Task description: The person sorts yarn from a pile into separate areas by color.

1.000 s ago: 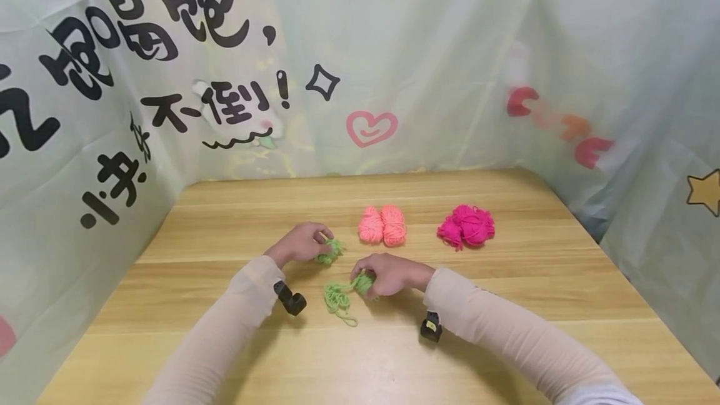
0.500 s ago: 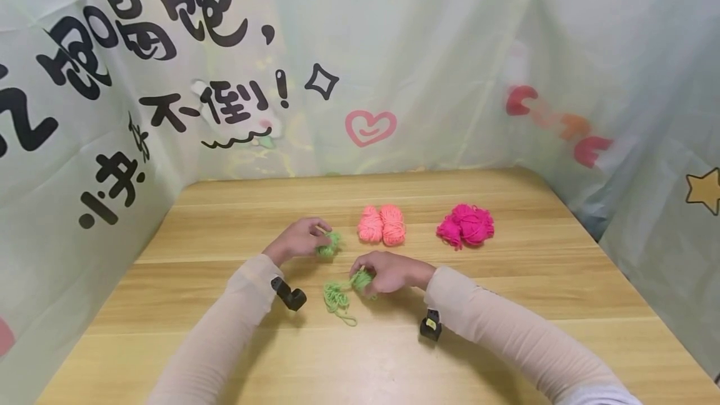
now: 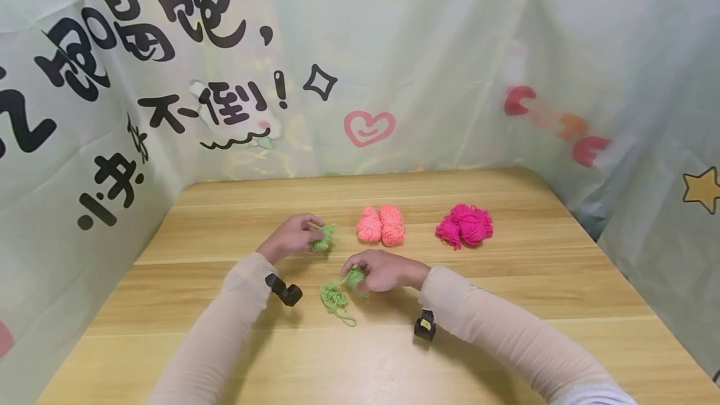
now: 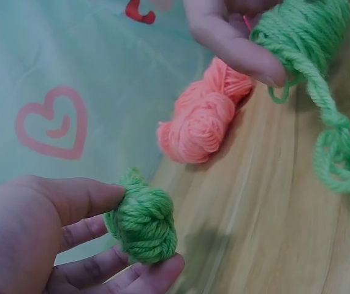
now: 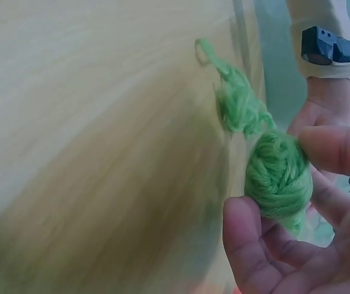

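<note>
My left hand holds a small ball of green yarn between thumb and fingers, over the table's left middle. Nearer to me, my right hand grips a second ball of green yarn, thumb on one side and fingertips on the other. From that second ball a strand runs to a loose green tangle, which lies on the wood to the left of the right hand. Whether a strand links the two green balls cannot be made out.
Two coral yarn bundles lie side by side toward the back of the wooden table. Right of them is a magenta yarn heap. A printed cloth hangs behind the table and along both sides.
My left hand has moved slightly left and back with its green ball. The right hand has shifted a little left, still holding its ball. The coral and magenta yarn stay put.
</note>
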### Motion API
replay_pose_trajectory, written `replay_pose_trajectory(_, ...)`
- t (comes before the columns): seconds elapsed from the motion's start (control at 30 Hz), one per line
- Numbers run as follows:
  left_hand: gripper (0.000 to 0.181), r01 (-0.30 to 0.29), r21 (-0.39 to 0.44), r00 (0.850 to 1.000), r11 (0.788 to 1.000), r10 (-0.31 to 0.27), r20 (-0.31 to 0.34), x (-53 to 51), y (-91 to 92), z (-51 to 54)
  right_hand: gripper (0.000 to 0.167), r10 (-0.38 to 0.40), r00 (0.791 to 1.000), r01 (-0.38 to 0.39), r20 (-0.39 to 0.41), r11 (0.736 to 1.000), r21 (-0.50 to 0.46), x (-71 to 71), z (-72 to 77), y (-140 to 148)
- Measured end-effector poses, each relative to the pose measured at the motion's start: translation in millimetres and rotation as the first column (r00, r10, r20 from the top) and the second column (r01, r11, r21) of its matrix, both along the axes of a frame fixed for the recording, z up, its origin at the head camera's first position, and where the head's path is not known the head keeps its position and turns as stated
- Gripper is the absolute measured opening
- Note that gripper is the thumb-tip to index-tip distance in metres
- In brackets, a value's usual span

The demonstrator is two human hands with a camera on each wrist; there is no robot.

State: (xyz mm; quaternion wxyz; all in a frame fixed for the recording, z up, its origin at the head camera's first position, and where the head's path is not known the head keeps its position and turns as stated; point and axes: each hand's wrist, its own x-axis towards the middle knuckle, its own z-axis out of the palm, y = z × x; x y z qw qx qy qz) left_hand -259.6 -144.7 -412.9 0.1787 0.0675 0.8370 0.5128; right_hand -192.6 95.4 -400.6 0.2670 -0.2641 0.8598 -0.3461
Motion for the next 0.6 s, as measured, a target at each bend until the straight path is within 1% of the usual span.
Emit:
replay_pose_trajectory(0.2,0.037,-0.017,0.037,1.0,0.999,0.017,0.011,-2.7,-6.5,-2.1,0.038,-0.009,1.0,0.009,-0.007,1.0,0.022,3.3,5.6,-6)
replay_pose_trajectory(0.4,0.038,-0.032,0.041,0.999,0.999,0.031,0.018,-3.9,-11.8,-1.5,0.042,-0.015,1.0,0.015,0.0,1.0,0.016,7.7,12.4,-15)
replay_pose_trajectory(0.6,0.038,-0.038,0.038,0.999,0.999,0.037,0.024,-5.0,-14.9,-3.7,0.038,0.008,1.0,-0.008,0.001,1.0,0.004,11.8,11.0,-26)
